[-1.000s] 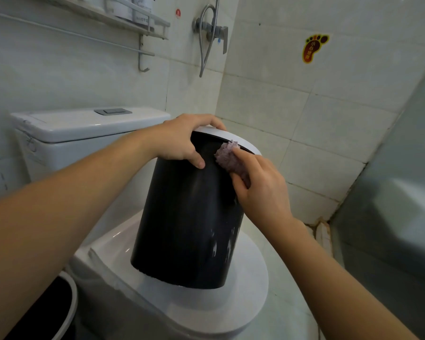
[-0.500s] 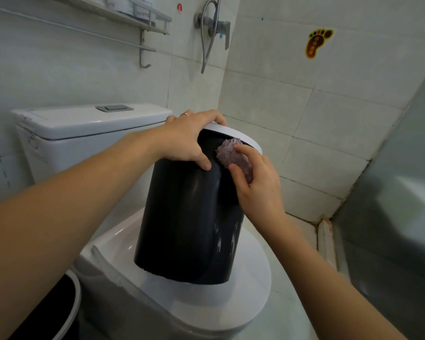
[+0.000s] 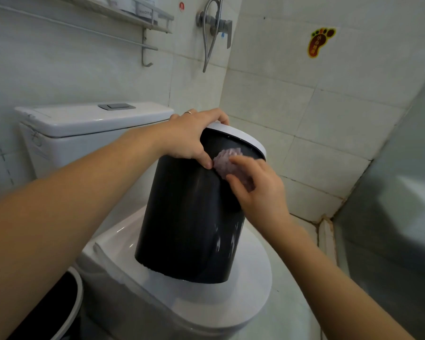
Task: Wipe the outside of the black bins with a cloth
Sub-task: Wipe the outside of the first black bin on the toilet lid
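A black bin [image 3: 189, 222] with a white rim stands tilted on the closed toilet lid [image 3: 231, 298]. My left hand [image 3: 194, 137] grips its rim at the top, thumb down on the black wall. My right hand [image 3: 258, 190] holds a crumpled purple cloth [image 3: 225, 161] and presses it against the upper outside of the bin, just below the rim and right beside my left thumb. A second black bin [image 3: 59, 312] with a white rim shows at the bottom left, partly hidden by my left arm.
The toilet cistern [image 3: 88, 123] stands behind the bin. A metal shelf [image 3: 142, 15] and a shower valve [image 3: 216, 23] with hose hang on the tiled wall above. A glass partition [image 3: 398, 192] closes the right side.
The cloth in my right hand has shifted a little left along the bin's upper wall, toward my left thumb. My left hand keeps its grip on the rim.
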A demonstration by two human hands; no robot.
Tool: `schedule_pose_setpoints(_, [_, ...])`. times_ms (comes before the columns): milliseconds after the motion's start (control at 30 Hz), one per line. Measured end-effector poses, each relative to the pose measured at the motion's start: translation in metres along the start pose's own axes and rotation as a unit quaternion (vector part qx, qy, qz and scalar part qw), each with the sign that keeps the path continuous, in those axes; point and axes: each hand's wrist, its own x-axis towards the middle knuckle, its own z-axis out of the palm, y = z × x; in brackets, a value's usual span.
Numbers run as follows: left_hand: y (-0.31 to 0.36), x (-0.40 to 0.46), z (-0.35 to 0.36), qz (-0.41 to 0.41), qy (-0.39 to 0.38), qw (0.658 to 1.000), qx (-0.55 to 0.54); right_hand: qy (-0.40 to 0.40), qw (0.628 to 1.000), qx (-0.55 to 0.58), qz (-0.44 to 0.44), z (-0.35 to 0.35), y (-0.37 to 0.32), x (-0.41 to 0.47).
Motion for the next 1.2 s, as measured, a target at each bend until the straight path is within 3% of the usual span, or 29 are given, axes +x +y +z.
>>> schedule_pose_setpoints(133, [0.000, -0.001, 0.001, 0.007, 0.002, 1.000, 0.000, -0.019, 0.997, -0.027, -0.075, -0.004, 0.003, -0.018])
schedule_pose_setpoints(300, [0.003, -0.001, 0.001, 0.000, -0.002, 1.000, 0.002, 0.031, 0.999, -0.006, -0.008, -0.006, 0.004, -0.004])
schedule_pose_setpoints(533, [-0.002, 0.003, 0.000, -0.004, 0.002, 1.000, 0.006, -0.030, 0.984, -0.049, -0.172, 0.004, 0.010, -0.040])
schedule_pose_setpoints(933, [-0.003, 0.009, 0.010, 0.046, 0.034, 0.997, 0.051, 0.002, 0.992, -0.027, -0.125, 0.014, 0.007, -0.047])
schedule_pose_setpoints(1200, [-0.007, 0.004, 0.005, 0.018, 0.042, 0.998, -0.031, 0.003, 0.991, -0.016, -0.135, 0.011, 0.003, -0.038])
